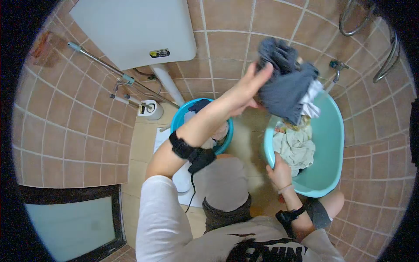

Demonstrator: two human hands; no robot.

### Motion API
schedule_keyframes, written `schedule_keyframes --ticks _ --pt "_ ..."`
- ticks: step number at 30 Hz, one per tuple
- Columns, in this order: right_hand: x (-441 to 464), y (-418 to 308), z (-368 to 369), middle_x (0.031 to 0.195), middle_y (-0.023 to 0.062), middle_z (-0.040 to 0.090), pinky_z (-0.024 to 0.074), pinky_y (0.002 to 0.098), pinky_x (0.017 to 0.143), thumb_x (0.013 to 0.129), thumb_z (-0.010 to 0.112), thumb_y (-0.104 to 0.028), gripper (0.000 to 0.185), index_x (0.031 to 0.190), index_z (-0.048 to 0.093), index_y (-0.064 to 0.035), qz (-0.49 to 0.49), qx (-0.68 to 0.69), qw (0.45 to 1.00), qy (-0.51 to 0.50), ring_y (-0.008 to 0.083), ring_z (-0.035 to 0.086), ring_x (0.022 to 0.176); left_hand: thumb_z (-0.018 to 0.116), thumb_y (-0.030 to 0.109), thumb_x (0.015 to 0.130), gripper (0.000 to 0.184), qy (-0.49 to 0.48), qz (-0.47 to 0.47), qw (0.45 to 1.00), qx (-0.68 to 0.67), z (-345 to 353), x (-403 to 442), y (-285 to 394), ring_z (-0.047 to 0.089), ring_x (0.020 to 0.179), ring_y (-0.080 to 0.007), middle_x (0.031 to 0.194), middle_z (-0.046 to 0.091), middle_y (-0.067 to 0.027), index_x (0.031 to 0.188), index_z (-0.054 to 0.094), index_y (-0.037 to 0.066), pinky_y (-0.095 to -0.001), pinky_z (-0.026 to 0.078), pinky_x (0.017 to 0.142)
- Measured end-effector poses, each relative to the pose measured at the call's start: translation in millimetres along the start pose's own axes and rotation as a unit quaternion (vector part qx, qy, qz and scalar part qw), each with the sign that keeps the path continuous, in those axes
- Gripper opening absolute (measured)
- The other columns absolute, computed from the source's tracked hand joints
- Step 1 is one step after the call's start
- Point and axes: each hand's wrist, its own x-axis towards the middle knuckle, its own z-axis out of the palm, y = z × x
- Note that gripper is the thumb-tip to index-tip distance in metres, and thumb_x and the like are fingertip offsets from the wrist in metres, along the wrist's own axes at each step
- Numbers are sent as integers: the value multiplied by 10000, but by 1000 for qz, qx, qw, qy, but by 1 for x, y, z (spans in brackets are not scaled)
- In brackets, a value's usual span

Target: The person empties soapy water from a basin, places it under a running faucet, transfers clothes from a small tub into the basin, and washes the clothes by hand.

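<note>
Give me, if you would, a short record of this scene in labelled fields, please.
Left hand: raised, holding a bundle of dark grey cloth
Right hand: gripping the near-left rim of the turquoise tub
Bundle: white cloth hangs at its right side, over the tub
In the tub: pale cloth
Left of the tub: blue basin with mixed cloth, partly hidden by the left forearm
Wall: white tank, tap
Unclear: whether the bundle is one garment or several

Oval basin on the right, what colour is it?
The basin is light turquoise, clearest in the head view.
</note>
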Motion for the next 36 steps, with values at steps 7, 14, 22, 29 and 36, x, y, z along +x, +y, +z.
schedule_keyframes --ticks 7,14,22,29,36 --pt "5 3 4 913 193 568 455 455 684 687 646 -175 520 1134 436 -11 -18 12 1000 11 360 564 818 664 477 672 830 145 -62 842 516 -199 38 -175 423 1120 -428 1196 438 -306 1259 371 -31 -442 352 948" --pt "10 -3 3 817 209 577 449 459 646 681 625 -136 464 1102 458 -36 -18 -2 999 44 385 565 747 786 470 523 1134 302 -306 747 507 -268 -63 -338 165 1248 -487 1311 198 -367 1369 136 87 -538 261 971" --pt "11 -3 6 817 192 583 460 434 632 664 642 -142 489 1102 459 -29 -12 -25 999 41 368 571 741 781 322 555 990 386 -206 682 586 -299 -58 -358 274 1193 -466 1272 253 -342 1329 197 119 -549 306 937" --pt "8 -4 -1 844 180 583 462 436 632 674 639 -158 485 1103 455 -26 -18 -20 999 45 356 575 749 640 317 714 471 273 -31 847 454 -398 -84 -353 524 1007 -304 1055 574 -140 1083 532 46 -399 399 887" --pt "3 -1 -7 830 165 568 482 437 626 699 646 -200 403 998 438 -27 -27 -27 999 34 338 581 763 537 221 788 321 109 128 689 705 -216 -97 -121 562 881 -254 960 590 -98 1062 537 54 -376 453 799"
